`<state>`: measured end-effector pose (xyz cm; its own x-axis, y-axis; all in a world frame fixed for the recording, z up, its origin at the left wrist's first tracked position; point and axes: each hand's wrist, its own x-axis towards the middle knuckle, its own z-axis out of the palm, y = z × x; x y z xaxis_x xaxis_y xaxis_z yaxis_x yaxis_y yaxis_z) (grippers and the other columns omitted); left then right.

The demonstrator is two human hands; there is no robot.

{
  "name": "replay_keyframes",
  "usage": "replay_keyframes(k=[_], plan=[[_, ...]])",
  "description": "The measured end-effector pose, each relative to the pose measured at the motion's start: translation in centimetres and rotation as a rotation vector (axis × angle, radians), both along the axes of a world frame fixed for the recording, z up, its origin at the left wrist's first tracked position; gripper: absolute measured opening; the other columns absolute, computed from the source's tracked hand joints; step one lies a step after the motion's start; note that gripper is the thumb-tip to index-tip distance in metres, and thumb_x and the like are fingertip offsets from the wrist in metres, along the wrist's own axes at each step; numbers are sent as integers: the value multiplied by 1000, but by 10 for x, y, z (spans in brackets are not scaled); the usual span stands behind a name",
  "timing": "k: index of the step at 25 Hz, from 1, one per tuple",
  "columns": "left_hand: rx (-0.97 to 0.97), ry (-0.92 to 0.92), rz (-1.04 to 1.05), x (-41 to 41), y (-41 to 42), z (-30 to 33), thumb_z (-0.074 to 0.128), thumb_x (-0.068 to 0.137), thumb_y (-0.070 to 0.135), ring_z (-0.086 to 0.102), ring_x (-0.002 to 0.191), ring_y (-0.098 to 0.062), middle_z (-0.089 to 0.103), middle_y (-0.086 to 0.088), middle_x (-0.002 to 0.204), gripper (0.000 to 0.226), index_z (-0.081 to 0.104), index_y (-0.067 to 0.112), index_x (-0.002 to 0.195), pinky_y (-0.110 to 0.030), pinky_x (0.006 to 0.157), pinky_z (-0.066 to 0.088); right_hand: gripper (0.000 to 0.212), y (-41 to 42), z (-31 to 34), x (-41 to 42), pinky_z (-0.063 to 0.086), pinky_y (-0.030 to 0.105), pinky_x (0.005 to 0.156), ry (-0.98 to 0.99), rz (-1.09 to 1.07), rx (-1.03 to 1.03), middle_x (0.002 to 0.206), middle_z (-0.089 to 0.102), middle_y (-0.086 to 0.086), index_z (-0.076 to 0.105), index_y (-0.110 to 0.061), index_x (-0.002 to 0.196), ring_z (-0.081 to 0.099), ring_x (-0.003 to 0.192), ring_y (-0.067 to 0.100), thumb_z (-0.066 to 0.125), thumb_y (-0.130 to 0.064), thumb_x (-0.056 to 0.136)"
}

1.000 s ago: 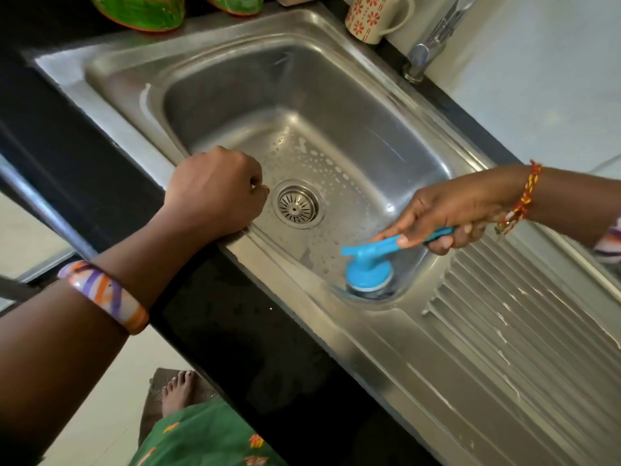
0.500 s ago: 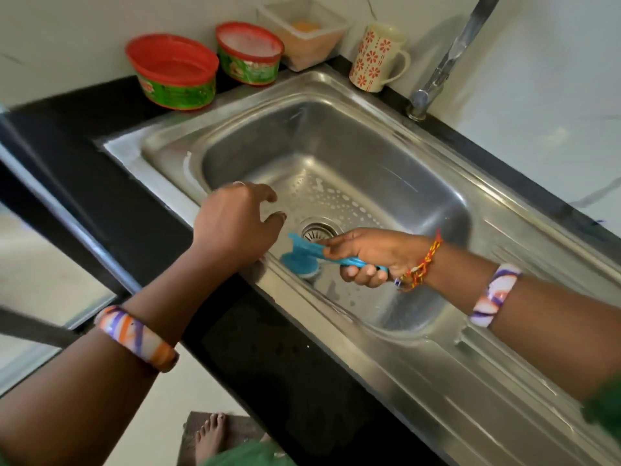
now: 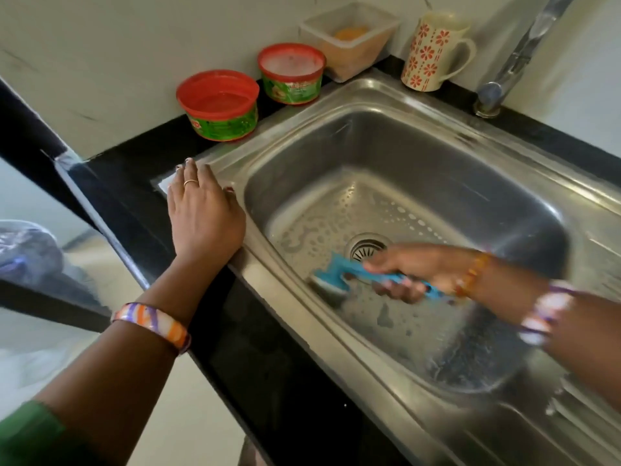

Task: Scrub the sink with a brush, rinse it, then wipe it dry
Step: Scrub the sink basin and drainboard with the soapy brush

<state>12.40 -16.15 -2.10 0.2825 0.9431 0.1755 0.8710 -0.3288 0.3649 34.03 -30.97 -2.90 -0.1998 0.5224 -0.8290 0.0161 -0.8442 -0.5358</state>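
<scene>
Two hands are at work over the steel sink, which fills the centre and right of the frame. The right hand, blurred, comes in from the lower right with its fingers curled round the handle of a blue brush. The brush head sits against the near wall of the basin, just left of the drain, with soapy droplets scattered over the basin floor around it. The left hand lies flat with straight fingers on the sink's left rim, at centre left of the frame, holding nothing. Along the black counter at the top of the frame stand two red-rimmed tubs, a clear plastic box and a flowered mug. The tap rises at the upper right.
</scene>
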Motion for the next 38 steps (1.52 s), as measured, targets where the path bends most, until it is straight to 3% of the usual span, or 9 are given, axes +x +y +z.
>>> replay_keyframes(k=[4,9,13,16,22,25,29,34,38], plan=[[4,110,-29,0,3,-4,37,93,13,26,136,-38,35,-26,143,42,43,-7,130,-44,114,19,20,66,-15,-22,17,7,24,-61,30,152,56,32,-1,46,-13,91,23,24,-3,31,-23,100],[0,172,-27,3,8,-8,37,88,8,42,122,-42,49,-26,129,32,54,-6,110,-49,104,31,21,-5,2,46,21,6,26,-1,483,-212,44,40,-2,57,-13,88,28,25,-1,54,-31,78],[-22,166,-10,4,5,-3,37,89,8,41,122,-40,48,-23,132,30,56,-3,110,-50,103,33,30,49,-12,5,16,6,25,96,107,125,43,37,-3,59,-15,73,23,24,-3,43,-28,93],[-15,172,-22,5,1,0,38,91,7,38,126,-36,45,-17,139,30,57,0,114,-44,106,29,19,88,-19,-16,16,7,25,143,-67,207,43,39,-6,51,-18,99,23,27,-3,35,-26,99],[-15,215,-26,6,0,1,38,92,7,26,138,-32,32,-12,150,43,47,4,134,-38,114,17,16,0,-12,40,21,7,28,-146,665,-167,47,42,-2,63,-20,88,27,27,1,49,-23,94],[-22,221,-13,8,-3,4,39,92,7,29,135,-34,33,-12,149,43,47,4,134,-41,112,21,28,28,-44,3,23,12,31,-429,684,99,56,47,5,63,-5,102,32,31,9,47,-27,96],[-19,224,-7,8,-4,6,37,93,9,30,134,-37,33,-12,149,43,45,7,136,-46,113,24,21,66,-48,-27,31,19,38,-511,432,480,57,47,8,65,-16,101,38,42,17,44,-18,95],[-21,239,-8,7,-3,3,36,93,7,32,131,-40,34,-13,148,42,47,5,133,-48,112,24,32,-9,-29,14,23,12,31,-494,1020,-167,54,45,1,58,-16,123,31,32,7,45,-27,96],[-16,252,-6,6,1,1,37,91,8,34,128,-43,38,-16,145,40,50,3,129,-50,109,28,37,36,-50,-3,20,9,28,-307,353,29,52,43,4,53,-4,127,27,24,3,42,-25,98]])
